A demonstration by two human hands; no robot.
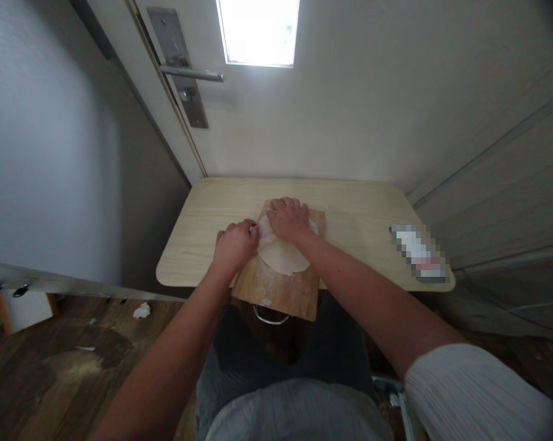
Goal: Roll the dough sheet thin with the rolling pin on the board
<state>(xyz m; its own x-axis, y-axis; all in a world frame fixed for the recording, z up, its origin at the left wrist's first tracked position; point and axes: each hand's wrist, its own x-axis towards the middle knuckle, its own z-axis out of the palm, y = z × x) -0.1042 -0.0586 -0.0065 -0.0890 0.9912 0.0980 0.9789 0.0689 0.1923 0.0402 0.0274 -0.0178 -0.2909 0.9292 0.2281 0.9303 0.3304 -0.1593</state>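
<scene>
A flattened sheet of pale dough (283,257) lies on a wooden cutting board (276,288). The board rests on a light wood table and sticks out past its front edge, its metal handle toward me. My left hand (237,246) is at the left edge of the dough, with its fingers closed on that edge; the fingertips are partly hidden. On the far part of the dough lies my right hand (288,219), palm down with the fingers stretched forward. It covers some of the dough.
The table (349,214) stands against a door with a metal handle (191,73) and a bright window. A blurred-out flat object (418,251) lies at the table's right end. A crumpled white scrap (142,310) is on the wood floor at left.
</scene>
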